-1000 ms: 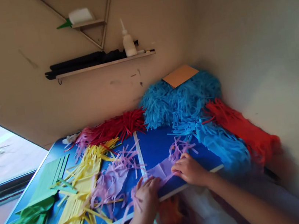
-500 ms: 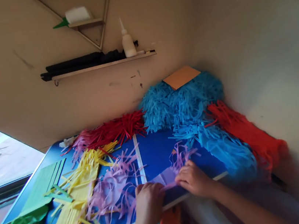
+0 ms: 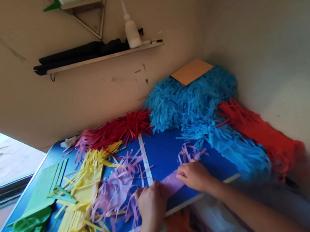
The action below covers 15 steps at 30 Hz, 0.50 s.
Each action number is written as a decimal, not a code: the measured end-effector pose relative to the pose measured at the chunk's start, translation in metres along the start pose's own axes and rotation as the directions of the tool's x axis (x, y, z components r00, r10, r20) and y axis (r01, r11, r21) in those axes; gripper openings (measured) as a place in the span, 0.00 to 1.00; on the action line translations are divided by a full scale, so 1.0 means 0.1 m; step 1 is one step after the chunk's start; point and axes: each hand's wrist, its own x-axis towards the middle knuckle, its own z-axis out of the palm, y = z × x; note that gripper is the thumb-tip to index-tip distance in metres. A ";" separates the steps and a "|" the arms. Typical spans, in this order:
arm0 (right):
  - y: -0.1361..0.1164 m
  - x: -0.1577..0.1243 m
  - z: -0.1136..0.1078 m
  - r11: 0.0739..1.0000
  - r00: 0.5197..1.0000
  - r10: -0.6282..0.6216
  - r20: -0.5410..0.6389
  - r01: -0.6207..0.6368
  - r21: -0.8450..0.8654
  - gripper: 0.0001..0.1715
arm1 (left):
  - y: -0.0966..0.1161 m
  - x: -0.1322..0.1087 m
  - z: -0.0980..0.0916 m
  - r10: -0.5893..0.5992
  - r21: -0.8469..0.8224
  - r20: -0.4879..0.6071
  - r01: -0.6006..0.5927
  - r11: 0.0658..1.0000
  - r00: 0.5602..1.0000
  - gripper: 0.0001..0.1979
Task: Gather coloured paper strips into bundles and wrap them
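Note:
A small piece of lilac fringed paper (image 3: pixel 173 181) lies on the blue table (image 3: pixel 163 153) near its front edge. My left hand (image 3: pixel 151 202) is closed over the paper's left end, fingers curled on it. My right hand (image 3: pixel 194 175) presses its right end, where the cut fringe (image 3: pixel 189 152) fans out past my fingers. A larger heap of lilac fringe (image 3: pixel 115 186) lies just left of my left hand.
Yellow strips (image 3: pixel 82 195) and green strips (image 3: pixel 28 222) cover the table's left part, with red fringe (image 3: pixel 116 129) at the back. Blue fringe piles (image 3: pixel 193 99) and orange-red fringe (image 3: pixel 264 139) fill the right corner. A glue bottle (image 3: pixel 131 29) stands on a wall shelf.
My left hand slid a little left and my right hand shifted slightly left along the lilac paper. The view tilted down a bit.

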 end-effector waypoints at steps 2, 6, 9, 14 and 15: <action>0.00 0.00 0.00 1.000 1.000 0.004 0.001 -0.004 -0.005 0.11 | 0.01 0.02 0.00 -0.002 0.014 0.006 0.002 1.000 1.000 0.15; -0.01 0.00 -0.01 1.000 1.000 0.017 0.002 -0.017 0.009 0.10 | 0.03 0.04 -0.01 -0.004 0.030 0.017 0.004 1.000 1.000 0.15; -0.03 0.01 -0.03 0.999 0.999 0.041 0.015 -0.041 0.012 0.09 | 0.04 0.04 -0.01 -0.009 0.039 0.020 0.008 0.999 1.000 0.15; -0.05 0.02 -0.06 0.998 0.996 0.069 0.051 -0.069 -0.010 0.09 | 0.03 0.06 0.02 -0.018 0.055 0.012 0.018 0.998 1.000 0.15; -0.06 0.03 -0.07 0.997 0.995 0.076 0.059 -0.076 -0.016 0.08 | 0.02 0.06 0.03 -0.017 0.057 0.011 0.017 0.998 1.000 0.15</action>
